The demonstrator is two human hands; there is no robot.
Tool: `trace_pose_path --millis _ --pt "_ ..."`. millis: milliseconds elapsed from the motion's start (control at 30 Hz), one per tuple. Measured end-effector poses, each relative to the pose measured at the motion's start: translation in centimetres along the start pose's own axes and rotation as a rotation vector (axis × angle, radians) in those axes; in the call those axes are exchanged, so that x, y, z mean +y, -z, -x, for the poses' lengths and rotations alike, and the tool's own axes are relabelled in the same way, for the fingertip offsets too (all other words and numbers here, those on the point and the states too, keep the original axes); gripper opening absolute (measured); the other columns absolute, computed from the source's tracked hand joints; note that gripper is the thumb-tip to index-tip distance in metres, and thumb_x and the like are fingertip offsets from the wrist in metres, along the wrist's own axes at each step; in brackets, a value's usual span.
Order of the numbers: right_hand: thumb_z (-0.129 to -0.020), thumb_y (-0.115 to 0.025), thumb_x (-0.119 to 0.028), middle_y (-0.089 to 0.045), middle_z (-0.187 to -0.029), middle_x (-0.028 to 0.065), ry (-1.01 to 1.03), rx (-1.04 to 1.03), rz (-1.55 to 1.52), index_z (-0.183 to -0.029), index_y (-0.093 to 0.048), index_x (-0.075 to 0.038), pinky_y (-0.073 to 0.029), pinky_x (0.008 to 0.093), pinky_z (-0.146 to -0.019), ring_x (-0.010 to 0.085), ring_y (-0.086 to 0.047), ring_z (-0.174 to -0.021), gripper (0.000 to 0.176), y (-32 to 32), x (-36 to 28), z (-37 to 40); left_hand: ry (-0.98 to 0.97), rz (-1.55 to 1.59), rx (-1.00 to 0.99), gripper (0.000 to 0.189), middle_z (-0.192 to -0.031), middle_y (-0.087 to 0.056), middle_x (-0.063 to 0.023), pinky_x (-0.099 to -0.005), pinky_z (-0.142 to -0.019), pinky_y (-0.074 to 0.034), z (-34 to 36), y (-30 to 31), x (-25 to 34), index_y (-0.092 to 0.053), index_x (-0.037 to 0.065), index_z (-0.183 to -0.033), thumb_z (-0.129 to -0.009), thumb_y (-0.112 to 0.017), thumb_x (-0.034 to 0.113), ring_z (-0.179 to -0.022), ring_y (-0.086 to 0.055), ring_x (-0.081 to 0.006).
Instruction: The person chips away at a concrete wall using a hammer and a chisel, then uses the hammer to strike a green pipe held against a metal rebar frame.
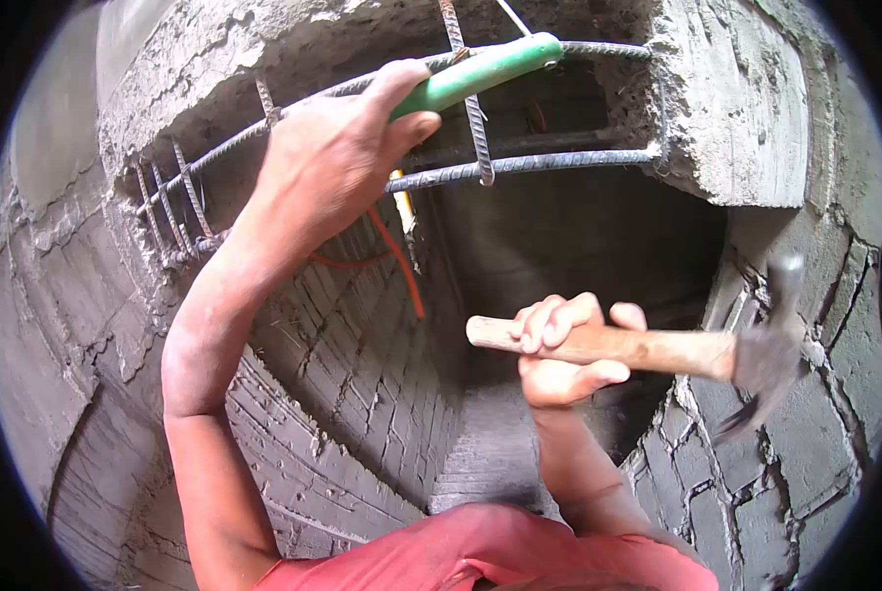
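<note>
My left hand [338, 148] reaches up to the exposed steel bars and is closed around a green tube [485, 74]. The tube lies slantwise across a ribbed upright bar [477, 133], its far end pointing to the upper right. Lower down on the right, my right hand [571, 350] grips a claw hammer [658, 353] by its wooden handle. The hammer's metal head [771, 350] is blurred and points right, apart from the tube and the bars.
Rough concrete [732, 108] borders the bars on the right. A lower horizontal bar [559, 165] crosses the opening. An orange cable [402, 261] hangs behind my left wrist, near a yellow piece [403, 202]. Block walls [362, 394] with rough mortar joints surround me.
</note>
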State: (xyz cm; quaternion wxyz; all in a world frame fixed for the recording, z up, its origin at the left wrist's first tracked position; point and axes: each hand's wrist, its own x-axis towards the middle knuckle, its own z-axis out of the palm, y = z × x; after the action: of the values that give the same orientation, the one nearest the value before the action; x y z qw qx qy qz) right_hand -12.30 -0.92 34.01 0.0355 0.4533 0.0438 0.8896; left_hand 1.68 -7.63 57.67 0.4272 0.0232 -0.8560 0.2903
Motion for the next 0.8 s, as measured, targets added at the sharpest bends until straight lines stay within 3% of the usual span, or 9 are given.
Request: trace_pose_path --millis 33,100,200,267,300,367,467,633,800 --pt "-0.086 -0.05 -0.075 -0.051 -0.077 0.0047 0.043 -0.006 -0.035 -0.13 -0.032 -0.023 -0.05 0.034 -0.054 0.017 -0.053 -0.056 0.071 -0.1 0.6 0.6 0.013 -0.046 -0.023 0.03 -0.08 -0.065 -0.019 -0.0445 -0.062 -0.05 -0.2 -0.7 0.2 -0.05 0.007 -0.12 -0.098 -0.061 0.025 -0.069 -0.066 -0.0369" --pt "-0.088 -0.052 -0.073 -0.051 -0.078 0.005 -0.114 -0.001 0.006 -0.13 -0.034 -0.02 -0.05 0.0334 -0.054 0.0169 -0.053 -0.056 0.07 -0.1 0.1 0.6 0.128 0.108 -0.121 0.027 -0.074 -0.06 -0.0212 -0.0492 -0.061 -0.045 -1.0 -1.0 0.7 -0.046 0.003 -0.107 -0.1 -0.058 0.025 -0.068 -0.061 -0.0417" --pt "-0.094 -0.052 -0.064 -0.05 -0.084 0.009 -0.188 -0.03 0.076 -0.129 -0.038 -0.009 -0.05 0.0334 -0.054 0.018 -0.052 -0.057 0.066 -1.5 0.0 -1.9 0.083 0.155 -0.017 0.027 -0.074 -0.058 -0.0232 -0.0494 -0.066 -0.045 -1.8 -1.3 0.8 -0.044 -0.001 -0.103 -0.101 -0.055 0.024 -0.074 -0.06 -0.0436" --pt "-0.096 -0.051 -0.062 -0.049 -0.084 0.0097 -0.162 -0.025 0.099 -0.126 -0.04 -0.006 -0.05 0.0327 -0.053 0.0182 -0.052 -0.058 0.065 -2.0 1.1 -3.4 0.18 0.31 -0.192 0.026 -0.08 -0.059 -0.025 -0.0488 -0.07 -0.046 -2.6 -0.7 1.1 -0.046 -0.002 -0.103 -0.102 -0.052 0.023 -0.078 -0.061 -0.0421" --pt "-0.096 -0.05 -0.062 -0.049 -0.083 0.0098 -0.143 -0.022 0.065 -0.123 -0.042 -0.007 -0.05 0.033 -0.053 0.0182 -0.052 -0.057 0.062 -2.5 1.5 -4.1 0.195 0.318 -0.257 0.025 -0.082 -0.059 -0.0255 -0.0486 -0.071 -0.046 -2.8 -0.6 1.2 -0.047 -0.002 -0.103 -0.102 -0.051 0.022 -0.08 -0.062 -0.0417" --pt "-0.095 -0.051 -0.064 -0.051 -0.081 0.0103 -0.131 0.031 -0.006 -0.117 -0.043 -0.004 -0.05 0.0322 -0.052 0.0181 -0.053 -0.057 0.065 -3.7 2.2 -4.9 0.111 0.297 -0.159 0.023 -0.086 -0.06 -0.0272 -0.049 -0.072 -0.047 -2.8 -1.6 0.8 -0.048 -0.002 -0.104 -0.101 -0.052 0.02 -0.082 -0.062 -0.0435" --pt "-0.094 -0.047 -0.068 -0.048 -0.075 0.0072 -0.155 0.124 -0.112 -0.11 -0.042 -0.009 -0.047 0.0324 -0.048 0.0169 -0.048 -0.051 0.061 -4.7 3.2 -5.7 0.031 0.265 -0.062 0.023 -0.08 -0.061 -0.0262 -0.0491 -0.068 -0.047 -2.4 -2.6 0.0 -0.049 -0.002 -0.103 -0.101 -0.054 0.021 -0.077 -0.062 -0.0443" --pt "-0.094 -0.043 -0.071 -0.046 -0.071 0.0059 -0.211 0.22 -0.191 -0.109 -0.042 -0.011 -0.043 0.033 -0.042 0.0164 -0.045 -0.047 0.062 -6.5 3.9 -6.5 0.113 0.226 -0.039 0.023 -0.065 -0.061 -0.0219 -0.0523 -0.058 -0.046 -2.1 -2.7 1.0 -0.05 0.0 -0.105 -0.1 -0.055 0.022 -0.066 -0.063 -0.0441" --pt "-0.101 -0.036 -0.06 -0.048 -0.069 0.007 -0.342 0.169 0.098 -0.106 -0.044 -0.008 -0.041 0.031 -0.039 0.0163 -0.044 -0.043 0.053 -7.9 4.2 -7.2 0.169 0.171 -0.048 0.029 -0.069 -0.063 -0.0223 -0.0538 -0.062 -0.05 -2.1 -2.3 1.5 -0.052 0.003 -0.117 -0.101 -0.053 0.027 -0.07 -0.064 -0.0444"
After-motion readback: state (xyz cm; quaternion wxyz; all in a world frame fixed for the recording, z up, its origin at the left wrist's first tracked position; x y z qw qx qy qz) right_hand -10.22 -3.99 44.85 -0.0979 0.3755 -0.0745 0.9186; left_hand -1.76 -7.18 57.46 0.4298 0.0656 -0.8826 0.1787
